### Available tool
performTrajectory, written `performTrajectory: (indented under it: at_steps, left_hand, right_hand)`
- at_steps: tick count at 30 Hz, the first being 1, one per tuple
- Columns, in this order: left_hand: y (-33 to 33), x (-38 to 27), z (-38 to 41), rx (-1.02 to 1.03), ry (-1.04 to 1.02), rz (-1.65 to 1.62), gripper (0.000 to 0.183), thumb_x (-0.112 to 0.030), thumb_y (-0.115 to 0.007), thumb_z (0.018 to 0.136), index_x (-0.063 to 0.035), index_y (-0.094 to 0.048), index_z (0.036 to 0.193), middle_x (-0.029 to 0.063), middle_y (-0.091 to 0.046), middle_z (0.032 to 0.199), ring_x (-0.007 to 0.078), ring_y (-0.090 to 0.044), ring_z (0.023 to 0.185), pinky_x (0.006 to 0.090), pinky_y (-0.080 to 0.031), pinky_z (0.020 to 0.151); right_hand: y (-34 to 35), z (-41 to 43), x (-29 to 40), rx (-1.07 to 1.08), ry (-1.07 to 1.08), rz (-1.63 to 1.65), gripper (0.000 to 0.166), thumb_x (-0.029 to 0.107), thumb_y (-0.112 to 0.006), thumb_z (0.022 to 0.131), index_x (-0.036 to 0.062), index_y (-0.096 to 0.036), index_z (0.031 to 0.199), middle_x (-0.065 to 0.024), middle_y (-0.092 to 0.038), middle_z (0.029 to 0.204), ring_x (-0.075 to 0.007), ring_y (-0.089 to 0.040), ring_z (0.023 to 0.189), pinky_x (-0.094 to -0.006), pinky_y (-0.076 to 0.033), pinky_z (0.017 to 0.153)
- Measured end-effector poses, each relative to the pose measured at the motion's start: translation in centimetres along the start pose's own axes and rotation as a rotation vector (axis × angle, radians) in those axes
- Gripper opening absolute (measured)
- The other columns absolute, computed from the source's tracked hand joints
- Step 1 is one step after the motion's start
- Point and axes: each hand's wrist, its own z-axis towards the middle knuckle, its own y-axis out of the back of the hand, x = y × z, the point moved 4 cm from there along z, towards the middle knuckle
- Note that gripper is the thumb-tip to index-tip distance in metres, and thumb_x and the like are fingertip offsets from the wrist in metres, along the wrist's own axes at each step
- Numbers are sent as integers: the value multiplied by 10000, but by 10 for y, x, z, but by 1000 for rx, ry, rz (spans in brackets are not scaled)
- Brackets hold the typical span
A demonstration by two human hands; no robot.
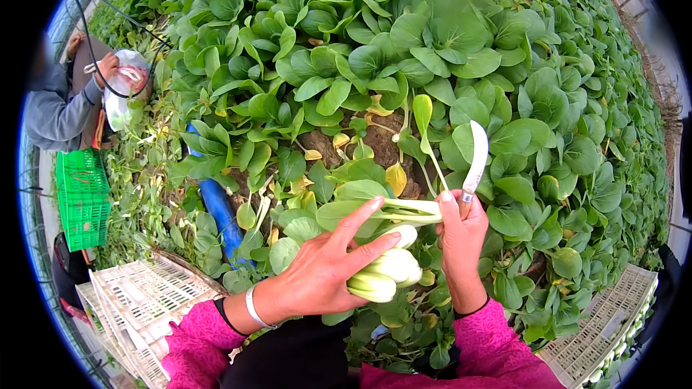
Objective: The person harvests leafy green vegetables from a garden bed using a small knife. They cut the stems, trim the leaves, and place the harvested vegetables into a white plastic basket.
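Note:
My left hand (330, 265) grips several pale-stemmed bok choy heads (392, 270), their bases facing right; its index and middle fingers stretch out over the stems. Close by on the right, my right hand (462, 227) is closed on the wooden handle of a curved knife (477, 159), blade pointing up. The same hand pinches the stem end of another bok choy piece (416, 209), whose leaves reach left over the bunch. A single yellow-green leaf (423, 113) rises on a thin stalk from near my right thumb. Growing bok choy plants (367, 59) fill the bed before me.
White plastic crates (146, 286) stand at lower left, another crate (605, 319) at lower right. A blue tube-like object (219, 210) lies among the plants. At far left, a co-worker's hand (108, 65) holds a plastic bag (125, 86) above a green crate (82, 197).

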Motion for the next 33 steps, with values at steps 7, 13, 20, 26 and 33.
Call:
performTrajectory:
  at_steps: [7, 13, 20, 26, 33]
  left_hand:
    - [7, 0, 22, 63, 74, -219, 830, -141, -815, 669, -90, -478, 1426, 192, -560, 1362, 337, -601, 1184, 391, -503, 973]
    - [-4, 34, 28, -12, 94, -294, 856, -188, -810, 697, -110, -428, 1459, 160, -636, 1228, 320, -585, 1189, 390, -460, 1012]
    - [-24, 54, 32, -45, 559, -500, 786, -206, -766, 734, -19, -442, 1425, 203, -677, 1126, 298, -685, 1026, 372, -522, 921]
    - [-5, 36, 87, 195, 464, 49, 781, -248, -720, 710, 28, -458, 1393, 259, -687, 927, 381, -689, 853, 419, -542, 803]
    - [4, 34, 130, 385, 354, 130, 702, -248, -724, 704, 34, -525, 1316, 233, -686, 858, 386, -684, 818, 441, -536, 776]
  right_hand:
    - [-2, -13, 12, 126, 52, -175, 146, 158, -698, 922, 34, -625, 892, 59, -540, 700, -17, -446, 607, -207, -374, 526]
    - [-29, -10, -10, 134, -295, 139, 183, 209, -688, 940, 47, -613, 899, 21, -591, 689, -39, -472, 468, -193, -377, 408]
    - [-43, 8, -31, -7, 316, -447, 195, 161, -661, 928, -14, -575, 933, -171, -596, 802, -346, -592, 737, -441, -466, 677]
    - [-27, 22, -37, -90, 479, -539, 152, 105, -640, 924, -11, -567, 991, -203, -618, 886, -374, -599, 818, -455, -474, 716]
    - [23, 47, -61, -77, 173, -663, 215, 179, -699, 888, -17, -614, 916, -192, -644, 748, -396, -625, 720, -474, -495, 668]
